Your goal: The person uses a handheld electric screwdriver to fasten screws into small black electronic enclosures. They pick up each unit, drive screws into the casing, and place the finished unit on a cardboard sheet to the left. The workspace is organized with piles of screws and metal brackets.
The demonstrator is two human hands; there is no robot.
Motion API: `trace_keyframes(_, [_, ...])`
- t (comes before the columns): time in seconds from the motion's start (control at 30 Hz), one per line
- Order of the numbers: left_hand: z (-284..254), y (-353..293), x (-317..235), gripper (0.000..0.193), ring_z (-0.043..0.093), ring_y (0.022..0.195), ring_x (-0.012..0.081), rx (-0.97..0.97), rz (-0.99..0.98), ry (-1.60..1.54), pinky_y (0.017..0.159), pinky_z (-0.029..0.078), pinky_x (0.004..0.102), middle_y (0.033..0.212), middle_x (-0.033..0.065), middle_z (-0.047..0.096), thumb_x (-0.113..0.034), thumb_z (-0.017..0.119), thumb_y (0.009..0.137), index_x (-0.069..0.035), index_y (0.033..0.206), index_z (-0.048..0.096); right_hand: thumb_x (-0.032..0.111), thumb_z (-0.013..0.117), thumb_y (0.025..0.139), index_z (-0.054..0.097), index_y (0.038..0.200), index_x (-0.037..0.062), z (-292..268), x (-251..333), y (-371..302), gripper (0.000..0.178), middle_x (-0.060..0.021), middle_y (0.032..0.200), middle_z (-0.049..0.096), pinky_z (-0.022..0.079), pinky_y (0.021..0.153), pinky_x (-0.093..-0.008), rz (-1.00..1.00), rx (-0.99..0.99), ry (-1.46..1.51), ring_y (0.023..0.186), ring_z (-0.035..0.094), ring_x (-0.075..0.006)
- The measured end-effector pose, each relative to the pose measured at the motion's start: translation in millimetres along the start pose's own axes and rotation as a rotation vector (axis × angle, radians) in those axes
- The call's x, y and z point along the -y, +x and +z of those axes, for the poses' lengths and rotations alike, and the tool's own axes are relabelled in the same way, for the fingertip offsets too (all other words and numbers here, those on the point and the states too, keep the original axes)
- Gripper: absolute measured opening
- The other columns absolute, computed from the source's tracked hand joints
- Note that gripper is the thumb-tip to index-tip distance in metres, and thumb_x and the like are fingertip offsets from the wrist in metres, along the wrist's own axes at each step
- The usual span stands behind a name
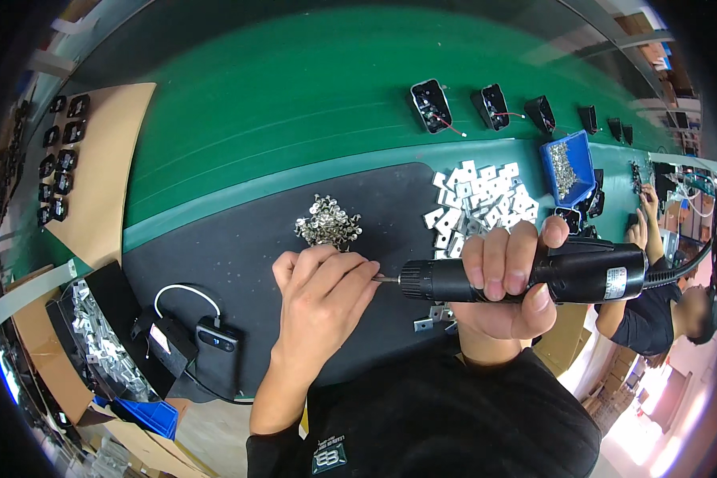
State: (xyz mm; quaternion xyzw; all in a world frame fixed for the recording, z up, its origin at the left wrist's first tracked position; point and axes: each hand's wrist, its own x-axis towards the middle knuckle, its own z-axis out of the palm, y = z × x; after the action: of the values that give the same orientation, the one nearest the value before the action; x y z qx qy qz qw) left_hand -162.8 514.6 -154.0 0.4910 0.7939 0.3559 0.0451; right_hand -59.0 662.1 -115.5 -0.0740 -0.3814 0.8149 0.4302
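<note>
My right hand (pixel 506 315) is wrapped round a black corded electric screwdriver (pixel 585 275), held level with its bit pointing left. At the bit's tip, the fingers of my left hand (pixel 315 299) are pinched together; whatever they hold there is hidden. Just beyond my left hand lies a heap of small shiny metal screws (pixel 327 223) on the dark mat (pixel 255 239). Past the screwdriver, a spread of white flat plates with holes (pixel 486 199) covers the mat's right side and lies partly behind my right hand.
A blue bin (pixel 585 159) of small metal parts stands at right. Black housings (pixel 430 107), some with red wires, line the green belt (pixel 279 80). At left are cardboard (pixel 111 159) with black parts, a box of metal pieces (pixel 107 350) and a cabled black device (pixel 217 338). A co-worker (pixel 653 311) sits at right.
</note>
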Motion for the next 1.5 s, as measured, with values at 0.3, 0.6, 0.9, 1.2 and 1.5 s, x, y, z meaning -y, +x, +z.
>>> trace_keyframes(0.3, [4,-4,0,0.022,0.055,0.082,0.0174,-0.029,-0.011,0.004,0.078,0.033,0.0345,0.08,-0.0016,0.063,-0.018,0.08,0.058,-0.011,0.076,0.069,0.019,0.071,0.079,0.041,0.112,0.0125,-3,3,-2,0.046,0.0001,0.07,0.05,0.044,0.06,-0.0302,0.024,0.02,0.0,0.06,0.051,-0.014])
trace_keyframes(0.6, [5,-10,2,0.024,0.054,0.083,0.0156,-0.075,0.002,-0.004,0.077,0.031,0.0342,0.083,-0.0043,0.062,-0.02,0.081,0.058,-0.012,0.078,0.069,0.019,0.071,0.079,0.039,0.115,0.0124,-5,5,-6,0.048,-0.0004,0.07,0.05,0.043,0.06,-0.0303,-0.002,0.049,0.027,0.061,0.051,-0.0145])
trace_keyframes(0.9, [6,-17,-1,0.022,0.056,0.081,0.0167,-0.102,-0.039,-0.026,0.079,0.033,0.0339,0.079,-0.0029,0.063,-0.016,0.08,0.057,-0.012,0.074,0.068,0.017,0.063,0.082,0.038,0.117,0.0108,-5,1,-6,0.043,0.0004,0.075,0.047,0.04,0.061,-0.0271,0.016,0.198,0.005,0.063,0.047,-0.0103])
trace_keyframes(1.2, [6,-21,0,0.021,0.057,0.08,0.017,-0.129,-0.058,-0.025,0.08,0.034,0.034,0.079,-0.0025,0.063,-0.014,0.08,0.056,-0.011,0.073,0.068,0.016,0.064,0.082,0.039,0.116,0.011,-2,-4,-8,0.042,0.0002,0.074,0.048,0.041,0.061,-0.0273,0.037,0.223,0.007,0.065,0.049,-0.0108])
trace_keyframes(1.5, [0,-30,8,0.025,0.056,0.083,0.017,-0.118,0.009,-0.035,0.082,0.033,0.0357,0.082,-0.0019,0.063,-0.018,0.079,0.057,-0.01,0.08,0.07,0.019,0.07,0.08,0.04,0.116,0.0139,4,-4,-11,0.047,-0.0003,0.071,0.051,0.043,0.058,-0.0288,0.084,0.266,-0.027,0.061,0.051,-0.0141])
